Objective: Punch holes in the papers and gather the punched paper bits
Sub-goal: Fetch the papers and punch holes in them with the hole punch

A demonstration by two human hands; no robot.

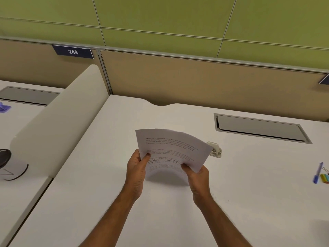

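I hold a bundle of printed white papers (pixel 170 147) above the middle of the white desk (pixel 99 202), bowed upward between both hands. My left hand (pixel 137 168) grips the lower left edge, thumb on the front of the sheet. My right hand (pixel 195 175) grips the lower right corner, thumb on top. A small beige hole punch (pixel 216 149) stands on the desk just behind the papers' right edge, partly hidden by them. No punched paper bits are visible.
A grey cable hatch (pixel 261 128) is set into the desk at the back right. A blue pen (pixel 317 172) and coloured sticky tabs (pixel 324 178) lie at the right edge. A cream divider (pixel 58 122) walls off the left desk, where a white cup (pixel 12 166) stands.
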